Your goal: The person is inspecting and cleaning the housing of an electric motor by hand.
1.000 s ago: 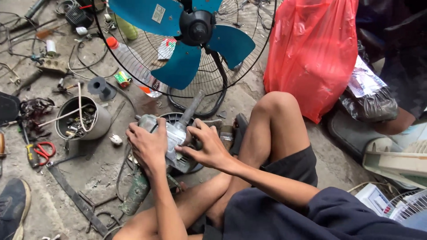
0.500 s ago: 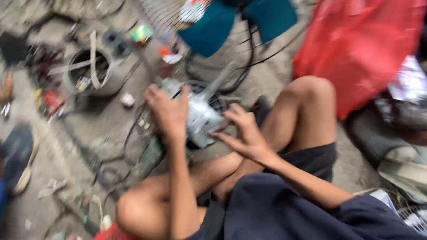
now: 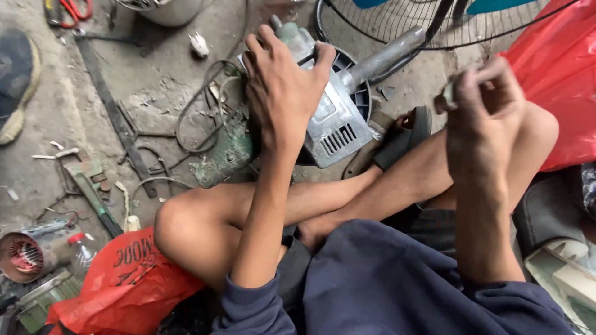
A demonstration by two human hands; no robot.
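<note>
I sit on the ground with bent bare legs. My left hand (image 3: 282,87) rests palm down on a grey metal motor housing (image 3: 335,127) with a vent grille, gripping its top. A grey shaft (image 3: 385,59) runs from the housing toward the fan. My right hand (image 3: 484,105) is raised above my right knee, fingers pinched on a small dark part (image 3: 448,94) that is too blurred to name. A worn green power tool (image 3: 223,152) lies beside the housing, under my left wrist.
A fan guard with blue blades (image 3: 434,18) stands at the top. A red plastic bag (image 3: 559,68) sits at right, another red bag (image 3: 124,285) by my left knee. A black sandal (image 3: 400,133), loose cables (image 3: 198,105), red-handled pliers (image 3: 68,9) and a shoe (image 3: 18,80) lie around.
My right hand has left the housing and risen over my knee, pinching a small part. My left hand stays on the housing. The camera has tilted downward.
</note>
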